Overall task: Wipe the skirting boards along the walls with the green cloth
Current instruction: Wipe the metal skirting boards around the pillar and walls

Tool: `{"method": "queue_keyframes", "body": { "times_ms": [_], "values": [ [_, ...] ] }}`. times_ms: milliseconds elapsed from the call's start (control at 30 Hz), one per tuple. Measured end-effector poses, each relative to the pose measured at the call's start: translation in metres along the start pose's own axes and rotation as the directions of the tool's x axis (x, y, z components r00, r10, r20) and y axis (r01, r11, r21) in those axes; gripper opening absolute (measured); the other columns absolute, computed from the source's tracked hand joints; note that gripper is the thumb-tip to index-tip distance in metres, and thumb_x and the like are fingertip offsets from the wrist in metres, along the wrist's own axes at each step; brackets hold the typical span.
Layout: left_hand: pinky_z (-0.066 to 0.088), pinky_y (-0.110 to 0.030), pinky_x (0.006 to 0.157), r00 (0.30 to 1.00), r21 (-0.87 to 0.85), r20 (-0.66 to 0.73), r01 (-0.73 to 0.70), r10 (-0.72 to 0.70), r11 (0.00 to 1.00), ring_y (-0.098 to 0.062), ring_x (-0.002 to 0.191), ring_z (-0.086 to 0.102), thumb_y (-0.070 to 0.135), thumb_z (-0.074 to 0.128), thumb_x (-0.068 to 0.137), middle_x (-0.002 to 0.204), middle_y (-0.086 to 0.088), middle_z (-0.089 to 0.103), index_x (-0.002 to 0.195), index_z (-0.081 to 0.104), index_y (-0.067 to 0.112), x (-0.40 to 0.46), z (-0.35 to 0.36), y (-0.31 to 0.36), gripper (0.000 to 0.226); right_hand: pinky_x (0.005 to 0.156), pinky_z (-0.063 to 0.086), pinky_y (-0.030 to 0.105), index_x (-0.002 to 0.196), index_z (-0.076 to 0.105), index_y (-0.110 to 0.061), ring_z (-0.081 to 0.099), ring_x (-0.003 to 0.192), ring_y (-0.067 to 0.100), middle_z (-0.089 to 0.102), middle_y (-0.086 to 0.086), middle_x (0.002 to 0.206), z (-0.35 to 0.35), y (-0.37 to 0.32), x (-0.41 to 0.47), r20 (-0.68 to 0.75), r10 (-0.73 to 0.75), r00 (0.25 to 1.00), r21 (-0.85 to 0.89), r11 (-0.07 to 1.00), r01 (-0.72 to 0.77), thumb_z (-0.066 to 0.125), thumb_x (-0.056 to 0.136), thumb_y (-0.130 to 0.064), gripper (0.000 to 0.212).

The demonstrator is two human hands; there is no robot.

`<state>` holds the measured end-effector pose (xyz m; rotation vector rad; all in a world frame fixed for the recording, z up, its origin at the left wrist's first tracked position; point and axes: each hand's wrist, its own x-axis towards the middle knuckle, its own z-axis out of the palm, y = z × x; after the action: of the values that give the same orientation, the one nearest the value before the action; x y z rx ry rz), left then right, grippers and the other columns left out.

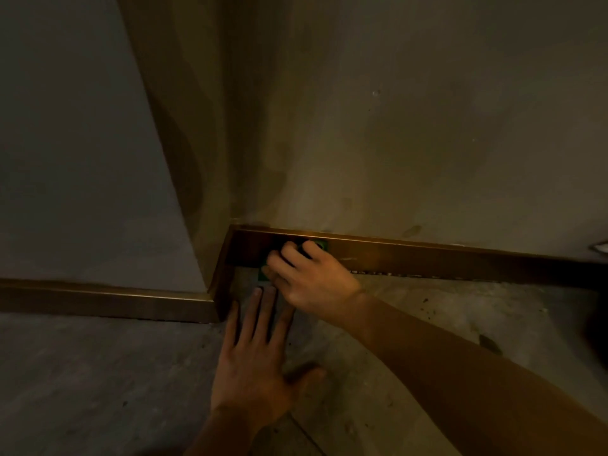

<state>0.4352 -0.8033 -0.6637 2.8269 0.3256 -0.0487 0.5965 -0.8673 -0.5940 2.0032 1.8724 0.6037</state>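
Observation:
A brown skirting board runs along the foot of the wall on the right and meets a corner near the middle. My right hand presses the green cloth against this board close to the corner; only small green edges show past my fingers. My left hand lies flat on the floor just below, fingers spread and pointing at the corner, holding nothing. A second stretch of skirting board runs along the left wall.
The dim grey floor has dark specks and a stain on the right. The wall above the board shows smudges. A small pale object sticks in at the right edge.

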Motion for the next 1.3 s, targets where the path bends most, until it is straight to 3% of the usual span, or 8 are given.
{"method": "queue_keyframes", "body": {
  "times_ms": [267, 467, 867, 1000, 1300],
  "values": [
    [0.014, -0.062, 0.121, 1.000, -0.017, -0.005, -0.011, 0.011, 1.000, -0.029, 0.156, -0.001, 0.094, 0.029, 0.080, 0.169, -0.009, 0.010, 0.161, 0.015, 0.022, 0.000, -0.002, 0.000, 0.109, 0.077, 0.041, 0.046, 0.121, 0.060, -0.007, 0.047, 0.104, 0.036, 0.050, 0.014, 0.121, 0.001, 0.011, -0.024, 0.058, 0.053, 0.997, 0.001, 0.999, -0.053, 0.033, 0.099, -0.011, 0.035],
    [0.010, -0.060, 0.122, 1.000, -0.006, -0.004, -0.007, 0.007, 1.000, -0.027, 0.155, -0.008, 0.095, 0.024, 0.080, 0.170, -0.007, 0.002, 0.161, 0.008, 0.027, -0.001, -0.004, 0.001, 0.107, 0.081, 0.043, 0.047, 0.127, 0.057, -0.008, 0.042, 0.108, 0.037, 0.044, 0.015, 0.125, 0.002, 0.021, -0.045, 0.155, 0.083, 0.984, 0.013, 0.996, -0.086, 0.055, 0.092, -0.015, 0.036],
    [0.013, -0.061, 0.122, 1.000, -0.017, -0.011, 0.003, -0.003, 1.000, -0.026, 0.156, -0.001, 0.094, 0.031, 0.079, 0.170, -0.006, 0.009, 0.161, 0.013, 0.029, -0.002, -0.001, 0.000, 0.106, 0.080, 0.047, 0.046, 0.134, 0.054, -0.010, 0.051, 0.105, 0.037, 0.054, 0.015, 0.122, -0.012, 0.042, -0.086, 0.290, 0.125, 0.949, -0.070, 0.992, -0.110, 0.051, 0.088, -0.014, 0.047],
    [0.013, -0.061, 0.121, 1.000, -0.026, -0.015, -0.005, 0.004, 1.000, -0.026, 0.156, -0.001, 0.094, 0.032, 0.080, 0.170, -0.005, 0.008, 0.161, 0.012, 0.029, -0.001, 0.000, -0.001, 0.106, 0.081, 0.048, 0.047, 0.135, 0.053, -0.010, 0.053, 0.105, 0.038, 0.055, 0.016, 0.123, -0.016, 0.046, -0.095, 0.344, 0.159, 0.925, -0.065, 0.987, -0.146, 0.039, 0.086, -0.011, 0.051],
    [0.009, -0.060, 0.123, 1.000, -0.013, -0.026, -0.015, 0.015, 1.000, -0.024, 0.155, -0.009, 0.095, 0.028, 0.080, 0.170, -0.004, 0.000, 0.161, 0.006, 0.030, -0.002, -0.004, 0.000, 0.106, 0.085, 0.045, 0.049, 0.143, 0.044, -0.011, 0.045, 0.112, 0.039, 0.047, 0.017, 0.131, -0.015, 0.052, -0.111, 0.475, 0.232, 0.849, -0.031, 0.968, -0.247, 0.064, 0.084, -0.014, 0.062]
  ]
}}
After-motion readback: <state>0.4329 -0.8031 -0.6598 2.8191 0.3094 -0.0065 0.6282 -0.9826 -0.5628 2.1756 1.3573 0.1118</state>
